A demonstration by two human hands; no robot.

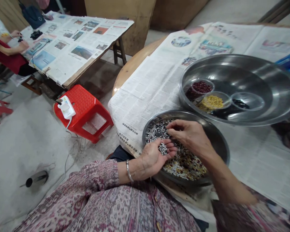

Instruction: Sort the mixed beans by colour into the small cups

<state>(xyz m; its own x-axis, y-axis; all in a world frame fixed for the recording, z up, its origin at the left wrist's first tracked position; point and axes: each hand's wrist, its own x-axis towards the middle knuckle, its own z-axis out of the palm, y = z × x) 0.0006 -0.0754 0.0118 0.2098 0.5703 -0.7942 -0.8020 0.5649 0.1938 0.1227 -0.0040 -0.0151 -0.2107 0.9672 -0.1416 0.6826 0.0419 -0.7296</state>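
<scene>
My cupped left hand [157, 158] cradles speckled black-and-white beans [162, 149], held low over the basin.

Beside it, my half-curled right hand [187, 137] reaches down, though I cannot tell if its fingertips [169, 126] grip anything, above mixed beans [183, 164] in a round steel basin [183, 113]; working low catches strays. Beyond, a wide steel pan [239, 56] holds small bowls of dark red beans [199, 87] and yellow beans [210, 103].
</scene>
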